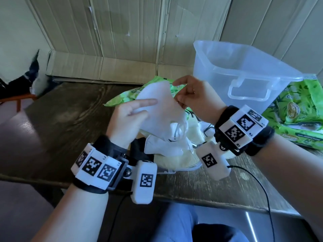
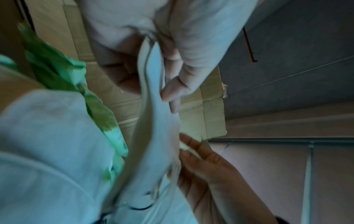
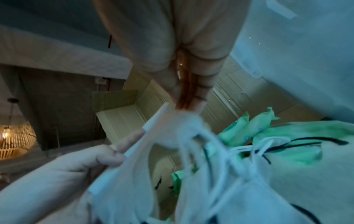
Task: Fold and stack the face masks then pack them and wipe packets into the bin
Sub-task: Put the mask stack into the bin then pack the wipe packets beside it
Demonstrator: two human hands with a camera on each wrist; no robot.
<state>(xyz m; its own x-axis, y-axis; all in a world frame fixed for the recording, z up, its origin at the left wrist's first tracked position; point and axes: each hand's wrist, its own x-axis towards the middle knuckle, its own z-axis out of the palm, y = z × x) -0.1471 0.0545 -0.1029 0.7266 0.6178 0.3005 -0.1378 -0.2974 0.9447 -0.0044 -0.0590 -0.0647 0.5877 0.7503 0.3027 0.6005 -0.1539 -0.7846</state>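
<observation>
I hold the soft white face mask up over the surface. My left hand grips its near side, my right hand pinches its far edge; its long side runs between them.

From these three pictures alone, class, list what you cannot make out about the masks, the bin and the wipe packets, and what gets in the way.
- How many masks lie in the pile: head view, the left hand, right hand and held white mask cover it.
- The bin floor: head view, hazy walls blur it.
- The right-side wipe packets: cut off by the frame edge.
- Mask details: both wrist views are motion-blurred.
</observation>
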